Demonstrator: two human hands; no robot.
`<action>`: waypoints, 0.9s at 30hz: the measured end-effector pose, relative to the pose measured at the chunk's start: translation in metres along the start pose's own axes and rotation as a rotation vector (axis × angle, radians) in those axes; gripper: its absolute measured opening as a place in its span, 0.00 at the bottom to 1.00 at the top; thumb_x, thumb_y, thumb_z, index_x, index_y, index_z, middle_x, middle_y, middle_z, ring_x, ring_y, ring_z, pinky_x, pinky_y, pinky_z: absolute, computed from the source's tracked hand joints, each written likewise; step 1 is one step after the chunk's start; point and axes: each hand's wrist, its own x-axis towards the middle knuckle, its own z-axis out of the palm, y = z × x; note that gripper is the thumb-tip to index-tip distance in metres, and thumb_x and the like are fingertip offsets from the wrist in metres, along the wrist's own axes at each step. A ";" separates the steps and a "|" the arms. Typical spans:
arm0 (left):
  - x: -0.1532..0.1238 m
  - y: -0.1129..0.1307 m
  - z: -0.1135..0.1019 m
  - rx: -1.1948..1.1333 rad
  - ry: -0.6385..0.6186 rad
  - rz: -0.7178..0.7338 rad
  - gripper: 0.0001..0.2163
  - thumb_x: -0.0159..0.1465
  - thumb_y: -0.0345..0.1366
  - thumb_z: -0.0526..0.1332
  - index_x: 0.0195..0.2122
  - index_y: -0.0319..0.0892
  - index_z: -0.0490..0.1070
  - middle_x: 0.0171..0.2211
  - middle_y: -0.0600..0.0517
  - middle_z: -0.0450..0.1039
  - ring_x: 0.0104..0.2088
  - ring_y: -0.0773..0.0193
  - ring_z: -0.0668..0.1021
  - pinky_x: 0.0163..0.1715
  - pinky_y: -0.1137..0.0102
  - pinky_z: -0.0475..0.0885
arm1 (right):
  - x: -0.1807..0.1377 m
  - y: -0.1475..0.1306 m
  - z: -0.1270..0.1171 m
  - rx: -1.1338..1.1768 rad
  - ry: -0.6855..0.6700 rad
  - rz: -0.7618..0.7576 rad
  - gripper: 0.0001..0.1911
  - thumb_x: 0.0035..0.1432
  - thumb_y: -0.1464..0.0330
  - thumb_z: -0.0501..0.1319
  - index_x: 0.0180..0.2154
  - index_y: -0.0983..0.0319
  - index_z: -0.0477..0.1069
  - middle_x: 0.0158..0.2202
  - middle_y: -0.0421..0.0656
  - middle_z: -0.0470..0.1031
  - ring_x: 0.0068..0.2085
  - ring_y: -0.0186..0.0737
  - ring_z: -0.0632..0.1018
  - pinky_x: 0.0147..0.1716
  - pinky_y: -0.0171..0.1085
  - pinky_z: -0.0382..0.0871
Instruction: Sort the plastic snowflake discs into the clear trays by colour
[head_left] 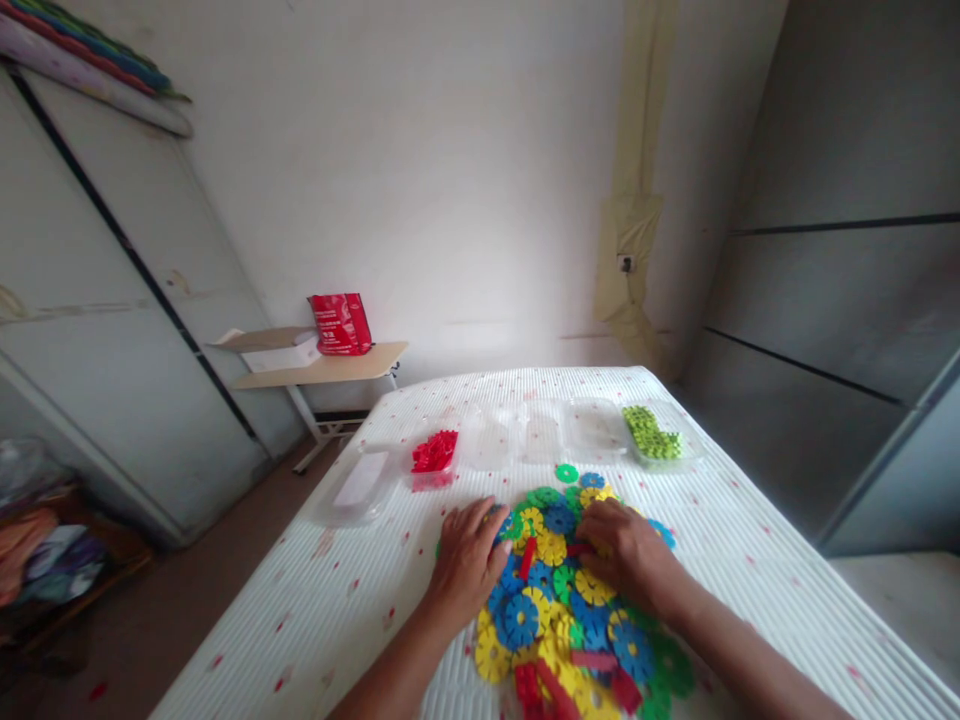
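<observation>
A heap of flat, notched plastic discs point(523, 620) in blue, yellow and green lies on the table before me. Several red strips point(528, 557) are mixed into it, with more at the near edge. My left hand point(469, 555) rests on the heap's left side, fingers stretched forward and apart, holding nothing visible. On the right side, my right hand point(628, 552) reaches in with its fingers curled down. A red strip point(576, 549) shows at its fingertips; the fingers' undersides are hidden.
Across the table's far part stand clear plastic containers point(540, 438). One holds red pieces point(435, 452), another light green pieces point(651, 435), and the leftmost a white slip point(361, 480). A green disc point(567, 473) lies beyond the heap. A red bag point(341, 323) stands on a side table point(352, 365).
</observation>
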 end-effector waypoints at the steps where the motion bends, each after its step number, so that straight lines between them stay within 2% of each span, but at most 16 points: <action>1: 0.004 0.001 0.000 -0.026 0.020 -0.022 0.18 0.63 0.36 0.49 0.54 0.48 0.63 0.54 0.47 0.65 0.54 0.56 0.66 0.55 0.52 0.55 | 0.000 -0.001 0.003 -0.018 -0.006 -0.004 0.04 0.52 0.70 0.58 0.29 0.59 0.71 0.31 0.43 0.71 0.36 0.40 0.70 0.37 0.38 0.64; 4: 0.015 0.006 -0.005 -0.146 0.100 -0.092 0.16 0.63 0.34 0.48 0.49 0.48 0.68 0.49 0.49 0.70 0.50 0.59 0.69 0.56 0.55 0.54 | 0.001 -0.002 0.008 -0.053 0.000 -0.013 0.05 0.53 0.72 0.57 0.26 0.60 0.69 0.30 0.42 0.70 0.35 0.39 0.70 0.36 0.37 0.62; 7: 0.024 0.014 -0.015 -0.303 0.163 -0.172 0.14 0.62 0.35 0.49 0.42 0.47 0.72 0.40 0.49 0.76 0.43 0.60 0.74 0.48 0.64 0.63 | 0.000 0.000 0.007 -0.015 0.023 0.004 0.06 0.53 0.73 0.55 0.26 0.60 0.68 0.29 0.42 0.69 0.33 0.38 0.69 0.34 0.36 0.62; 10: 0.031 0.028 -0.022 -0.358 0.119 -0.246 0.11 0.61 0.36 0.52 0.35 0.46 0.74 0.32 0.50 0.77 0.34 0.61 0.76 0.35 0.70 0.65 | -0.001 0.003 0.002 0.079 0.087 0.078 0.05 0.52 0.74 0.54 0.29 0.60 0.67 0.30 0.42 0.70 0.34 0.39 0.70 0.33 0.36 0.63; 14: 0.030 0.051 -0.018 -0.155 0.021 -0.278 0.08 0.55 0.42 0.59 0.27 0.44 0.73 0.25 0.49 0.75 0.29 0.59 0.75 0.30 0.70 0.62 | -0.003 0.008 0.000 0.164 0.172 0.145 0.05 0.54 0.72 0.53 0.30 0.60 0.67 0.30 0.42 0.71 0.32 0.38 0.71 0.32 0.35 0.64; 18: 0.024 0.062 -0.007 -0.003 -0.071 -0.331 0.09 0.49 0.42 0.64 0.26 0.43 0.71 0.25 0.49 0.74 0.29 0.58 0.75 0.31 0.69 0.61 | -0.004 0.013 0.003 0.174 0.189 0.172 0.04 0.53 0.71 0.54 0.30 0.60 0.67 0.30 0.42 0.71 0.33 0.37 0.72 0.31 0.34 0.65; 23: 0.020 0.059 -0.001 0.010 -0.163 -0.407 0.02 0.53 0.34 0.59 0.27 0.43 0.70 0.27 0.54 0.73 0.30 0.65 0.74 0.29 0.73 0.60 | -0.002 0.014 0.007 0.170 0.165 0.186 0.05 0.54 0.70 0.54 0.31 0.60 0.68 0.32 0.43 0.70 0.34 0.39 0.73 0.33 0.35 0.66; 27: 0.018 0.054 0.001 -0.045 -0.110 -0.366 0.03 0.54 0.32 0.57 0.25 0.42 0.68 0.25 0.54 0.71 0.29 0.67 0.72 0.29 0.73 0.59 | -0.002 0.013 0.006 0.177 0.170 0.181 0.06 0.55 0.70 0.54 0.30 0.60 0.69 0.32 0.43 0.70 0.34 0.39 0.73 0.33 0.35 0.67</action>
